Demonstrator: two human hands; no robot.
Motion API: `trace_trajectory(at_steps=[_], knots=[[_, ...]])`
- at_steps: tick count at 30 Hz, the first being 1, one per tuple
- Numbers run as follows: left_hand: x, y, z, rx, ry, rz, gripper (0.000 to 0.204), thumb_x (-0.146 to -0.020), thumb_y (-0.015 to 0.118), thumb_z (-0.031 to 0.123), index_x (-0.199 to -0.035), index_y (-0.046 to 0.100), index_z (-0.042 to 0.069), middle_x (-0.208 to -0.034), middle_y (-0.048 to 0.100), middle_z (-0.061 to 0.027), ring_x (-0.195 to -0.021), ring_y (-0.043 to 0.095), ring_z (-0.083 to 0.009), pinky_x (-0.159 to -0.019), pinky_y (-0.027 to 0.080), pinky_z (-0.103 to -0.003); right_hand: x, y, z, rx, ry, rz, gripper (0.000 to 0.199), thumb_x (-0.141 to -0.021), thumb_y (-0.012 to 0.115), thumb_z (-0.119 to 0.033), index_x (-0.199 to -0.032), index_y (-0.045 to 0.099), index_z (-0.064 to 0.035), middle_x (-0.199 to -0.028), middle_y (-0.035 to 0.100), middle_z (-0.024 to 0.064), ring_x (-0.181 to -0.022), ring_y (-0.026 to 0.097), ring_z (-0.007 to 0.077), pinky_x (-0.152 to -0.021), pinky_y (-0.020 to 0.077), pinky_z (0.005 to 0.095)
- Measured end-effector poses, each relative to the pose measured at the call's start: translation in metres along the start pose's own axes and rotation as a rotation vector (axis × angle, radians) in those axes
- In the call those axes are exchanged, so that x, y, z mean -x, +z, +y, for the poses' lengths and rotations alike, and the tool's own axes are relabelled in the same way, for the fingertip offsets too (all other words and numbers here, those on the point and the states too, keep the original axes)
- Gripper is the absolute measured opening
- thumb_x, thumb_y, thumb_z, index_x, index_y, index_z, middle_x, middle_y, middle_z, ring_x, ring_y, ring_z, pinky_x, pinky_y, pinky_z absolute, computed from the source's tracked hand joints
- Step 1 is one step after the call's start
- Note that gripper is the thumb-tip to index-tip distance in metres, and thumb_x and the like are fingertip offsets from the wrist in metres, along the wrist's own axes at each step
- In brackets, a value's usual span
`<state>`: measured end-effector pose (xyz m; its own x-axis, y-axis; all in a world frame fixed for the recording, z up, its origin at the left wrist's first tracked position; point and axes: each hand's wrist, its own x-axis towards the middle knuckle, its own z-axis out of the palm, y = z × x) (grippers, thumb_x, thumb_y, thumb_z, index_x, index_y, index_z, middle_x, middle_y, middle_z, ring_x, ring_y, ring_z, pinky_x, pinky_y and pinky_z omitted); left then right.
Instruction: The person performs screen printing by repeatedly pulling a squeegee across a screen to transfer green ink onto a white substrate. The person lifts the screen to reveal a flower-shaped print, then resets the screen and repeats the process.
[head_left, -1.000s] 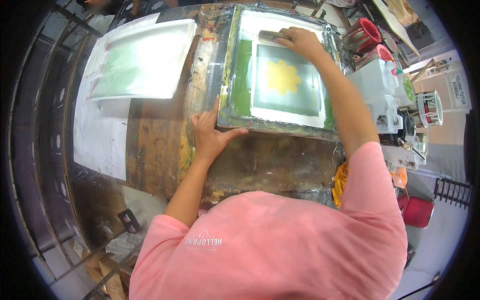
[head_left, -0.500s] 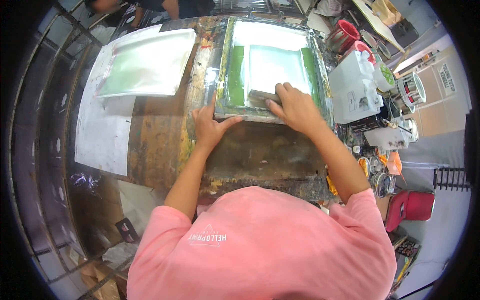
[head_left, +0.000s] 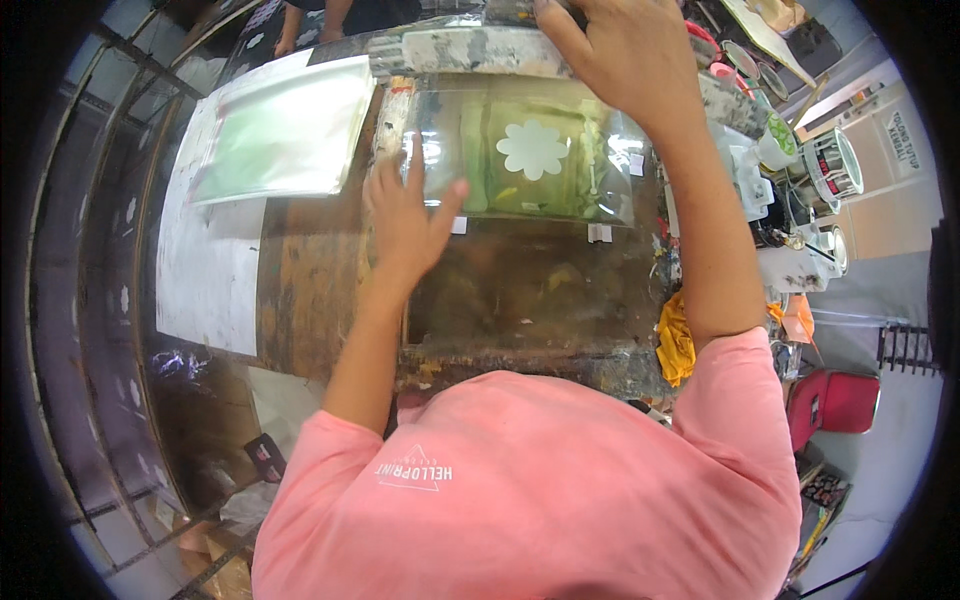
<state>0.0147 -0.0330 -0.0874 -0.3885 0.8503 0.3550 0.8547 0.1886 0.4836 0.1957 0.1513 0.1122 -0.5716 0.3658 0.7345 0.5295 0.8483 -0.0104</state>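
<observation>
My right hand (head_left: 630, 60) is at the top of the view, closed over the near edge of a raised, paint-smeared screen printing frame (head_left: 480, 50); its fingertips are partly cut off by the picture's edge. Below the frame, a clear plastic sheet (head_left: 435, 130) lies on the table, with a white flower shape (head_left: 533, 150) at its middle and green-yellow streaks showing around it. Slightly blurred, my left hand (head_left: 405, 225) hovers or rests by the sheet's left edge with fingers spread, holding nothing; contact is unclear. Small white tabs (head_left: 599, 233) sit along the sheet's near edge.
A stack of clear sheets (head_left: 285, 130) lies on white paper (head_left: 205, 290) at left. Paint cans (head_left: 832, 165), tubs and a yellow cloth (head_left: 676, 340) crowd the right side. Another person's arm (head_left: 290, 28) shows at far left. A red chair (head_left: 840, 400) stands at right.
The screen frame has swung up and away, uncovering the sheet with the white flower. My right hand has moved up with it from the squeegee position; my left hand has left the frame's corner.
</observation>
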Motion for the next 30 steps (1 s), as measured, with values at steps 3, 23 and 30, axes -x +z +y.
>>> trace_trajectory(at_steps=[3, 23, 30], knots=[[0.053, 0.039, -0.014, -0.585, -0.065, -0.161, 0.101, -0.098, 0.044, 0.080, -0.166, 0.033, 0.006, -0.166, 0.032, -0.0321, -0.156, 0.024, -0.0479, -0.124, 0.003, -0.070, -0.016, -0.002, 0.003, -0.028, 0.024, -0.021, 0.042, -0.094, 0.058, -0.036, -0.071, 0.066, -0.0005, -0.074, 0.068, 0.0200, -0.075, 0.066, 0.0398, -0.075, 0.0468, 0.0522], [-0.065, -0.071, -0.046, 0.308, -0.374, 0.222, 0.061, -0.085, 0.077, 0.015, -0.143, 0.064, 0.000, -0.084, 0.079, -0.0170, -0.076, 0.073, -0.0150, -0.074, 0.057, -0.031, -0.034, -0.004, 0.010, -0.057, 0.060, -0.021, 0.043, -0.092, 0.058, -0.037, -0.069, 0.066, -0.0014, -0.070, 0.066, 0.0200, -0.074, 0.065, 0.0406, -0.075, 0.0471, 0.0521], [-0.096, -0.112, -0.187, 0.095, -0.322, 0.361, 0.063, -0.086, 0.078, 0.023, -0.143, 0.064, 0.001, -0.104, 0.074, -0.0269, -0.085, 0.075, -0.0284, -0.085, 0.058, -0.037, -0.031, 0.004, 0.020, 0.043, 0.057, -0.075, 0.047, -0.103, 0.053, -0.048, -0.101, 0.074, -0.0060, -0.095, 0.073, 0.0191, -0.091, 0.068, 0.0431, -0.085, 0.0492, 0.0511]])
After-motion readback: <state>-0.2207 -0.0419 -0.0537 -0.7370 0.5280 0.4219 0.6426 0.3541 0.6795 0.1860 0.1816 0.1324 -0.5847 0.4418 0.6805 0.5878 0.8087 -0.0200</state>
